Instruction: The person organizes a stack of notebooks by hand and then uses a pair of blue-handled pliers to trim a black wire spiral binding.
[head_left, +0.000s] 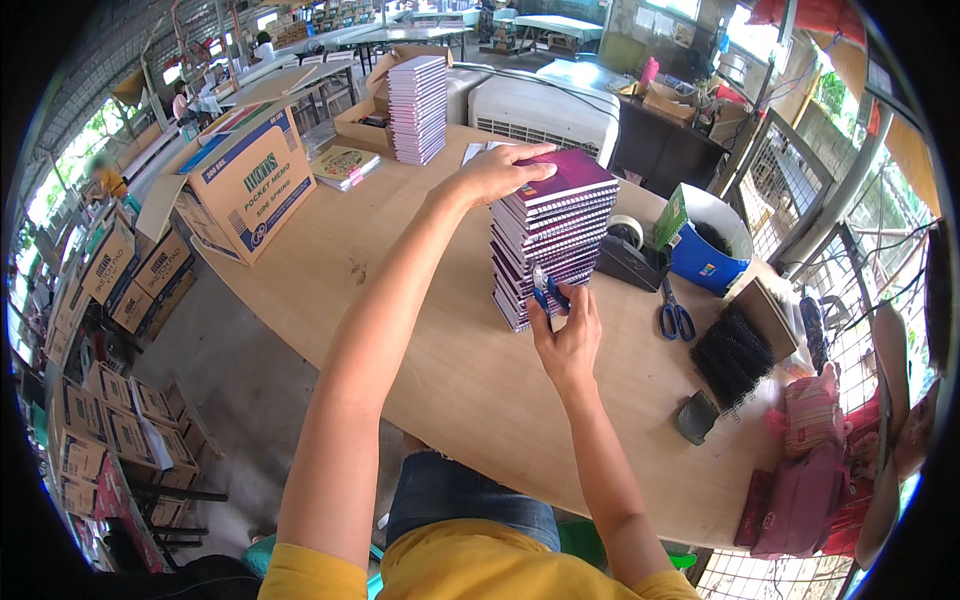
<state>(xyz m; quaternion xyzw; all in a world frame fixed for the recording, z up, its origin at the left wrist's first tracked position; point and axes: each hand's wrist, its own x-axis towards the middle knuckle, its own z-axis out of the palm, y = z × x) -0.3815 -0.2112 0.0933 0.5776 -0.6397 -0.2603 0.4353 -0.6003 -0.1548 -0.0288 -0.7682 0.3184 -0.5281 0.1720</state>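
A tall stack of spiral notebooks (545,235) with purple covers stands on the wooden table (430,300), spiral edges facing me. My left hand (505,172) rests on the top cover with its fingers stretched out, steadying nothing else. In my right hand (568,335) is a pair of blue-handled pliers (545,289), its jaws against the spirals low on the stack's front corner. Whether the jaws grip a wire is too small to tell. Just right of the stack sits a black tape dispenser (634,258), and beyond it blue-handled scissors (676,316).
Black spiral coils (733,355) lie at the right, near a blue bin (708,262) and a dark red bag (800,510). A cardboard box (250,185) and another notebook stack (418,110) stand at the far left. Several cartons (125,425) sit below the table's left side.
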